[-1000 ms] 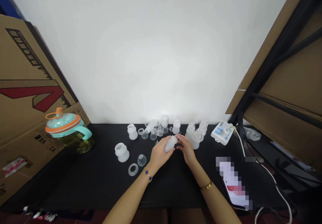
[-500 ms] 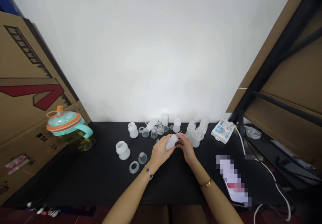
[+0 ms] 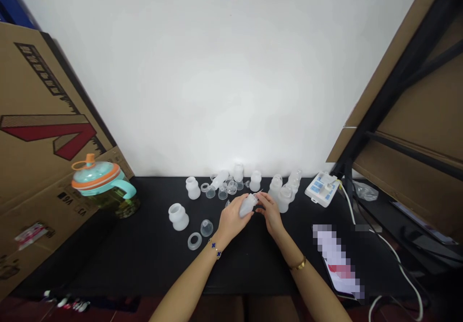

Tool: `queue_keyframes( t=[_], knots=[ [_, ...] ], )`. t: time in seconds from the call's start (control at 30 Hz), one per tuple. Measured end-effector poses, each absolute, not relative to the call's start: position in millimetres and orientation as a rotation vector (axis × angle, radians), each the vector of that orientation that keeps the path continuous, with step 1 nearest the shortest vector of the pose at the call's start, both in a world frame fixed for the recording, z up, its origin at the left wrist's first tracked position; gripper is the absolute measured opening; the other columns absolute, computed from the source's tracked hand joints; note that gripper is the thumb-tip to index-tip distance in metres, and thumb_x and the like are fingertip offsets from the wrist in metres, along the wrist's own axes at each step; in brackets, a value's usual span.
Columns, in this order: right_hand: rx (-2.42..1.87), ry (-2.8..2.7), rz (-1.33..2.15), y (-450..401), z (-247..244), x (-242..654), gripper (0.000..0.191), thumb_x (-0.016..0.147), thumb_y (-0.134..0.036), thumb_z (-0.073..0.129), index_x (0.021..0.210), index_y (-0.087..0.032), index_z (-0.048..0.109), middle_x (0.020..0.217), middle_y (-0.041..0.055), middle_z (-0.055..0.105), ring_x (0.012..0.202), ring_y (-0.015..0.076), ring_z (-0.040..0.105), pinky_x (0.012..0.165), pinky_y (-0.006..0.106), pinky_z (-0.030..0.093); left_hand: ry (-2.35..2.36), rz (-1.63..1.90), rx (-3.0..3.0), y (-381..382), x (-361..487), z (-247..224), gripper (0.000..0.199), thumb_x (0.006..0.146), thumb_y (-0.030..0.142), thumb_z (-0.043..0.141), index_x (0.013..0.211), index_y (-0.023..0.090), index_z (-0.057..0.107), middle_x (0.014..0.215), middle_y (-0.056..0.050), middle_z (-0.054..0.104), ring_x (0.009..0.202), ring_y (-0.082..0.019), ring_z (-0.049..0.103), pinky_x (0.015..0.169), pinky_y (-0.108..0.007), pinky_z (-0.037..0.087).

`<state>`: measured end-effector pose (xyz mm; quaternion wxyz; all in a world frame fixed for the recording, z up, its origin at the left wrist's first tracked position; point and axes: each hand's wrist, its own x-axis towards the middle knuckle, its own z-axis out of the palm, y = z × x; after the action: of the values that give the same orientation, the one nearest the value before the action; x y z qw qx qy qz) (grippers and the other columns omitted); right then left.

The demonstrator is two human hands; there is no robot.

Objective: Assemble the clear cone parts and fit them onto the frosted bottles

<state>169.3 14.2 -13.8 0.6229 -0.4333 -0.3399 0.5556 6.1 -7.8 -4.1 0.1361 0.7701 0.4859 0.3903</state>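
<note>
A translucent white bottle (image 3: 247,206) lies tilted in my left hand (image 3: 231,219), whose fingers wrap round it. My right hand (image 3: 269,212) has its fingertips at the bottle's top end, pinching something small that I cannot make out. White bottles without tops (image 3: 178,217) (image 3: 193,188) stand to the left. Nearer my left wrist lie a clear dome cap (image 3: 206,228) and a white ring (image 3: 194,241). Several clear caps and rings (image 3: 223,191) are grouped behind my hands. Several bottles with clear caps (image 3: 284,199) stand just right of my right hand.
A teal and orange jug (image 3: 104,187) stands at the left by a cardboard box (image 3: 43,119). At the right are a white power strip (image 3: 321,189), a phone (image 3: 336,261) and white cables (image 3: 396,257). A white wall (image 3: 231,85) rises behind the black table (image 3: 144,264).
The whole view has shifted slightly. Both hands stay at the bottle, with only a small change in the right fingers at its top end.
</note>
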Motion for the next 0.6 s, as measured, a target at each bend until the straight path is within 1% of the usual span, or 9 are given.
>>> queue_keyframes(
  t=[0.23,0.37,0.6],
  knots=[
    [-1.004,-0.803,1.271,12.9,-11.6,169.2,0.033,0.070,-0.049,0.083,0.085,-0.021,0.073,0.084,0.0016,0.067,0.075,0.0154,0.059,0.053,0.021,0.047,1.392,1.133,2.245,-7.2,6.1,-6.8,0.054,0.085,0.025,0.069,0.136,0.026,0.051,0.135,-0.004,0.064,0.121,-0.022,0.063,0.103,-0.036,0.053],
    [-1.012,-0.804,1.267,12.8,-10.3,168.3,0.034,0.069,-0.050,0.082,0.084,-0.021,0.072,0.083,0.0016,0.068,0.075,0.0165,0.060,0.053,0.022,0.047,1.386,1.128,2.236,-6.6,6.1,-7.6,0.054,0.084,0.024,0.069,0.136,0.026,0.052,0.136,-0.004,0.063,0.122,-0.022,0.063,0.105,-0.036,0.052],
    [-0.989,-0.803,1.293,14.7,-13.6,168.0,0.035,0.071,-0.049,0.080,0.094,-0.023,0.075,0.097,0.0036,0.071,0.083,0.0188,0.062,0.054,0.023,0.049,1.395,1.125,2.220,-6.0,6.3,-7.5,0.054,0.085,0.025,0.068,0.136,0.027,0.052,0.136,-0.004,0.063,0.123,-0.022,0.062,0.106,-0.037,0.051]
  ],
)
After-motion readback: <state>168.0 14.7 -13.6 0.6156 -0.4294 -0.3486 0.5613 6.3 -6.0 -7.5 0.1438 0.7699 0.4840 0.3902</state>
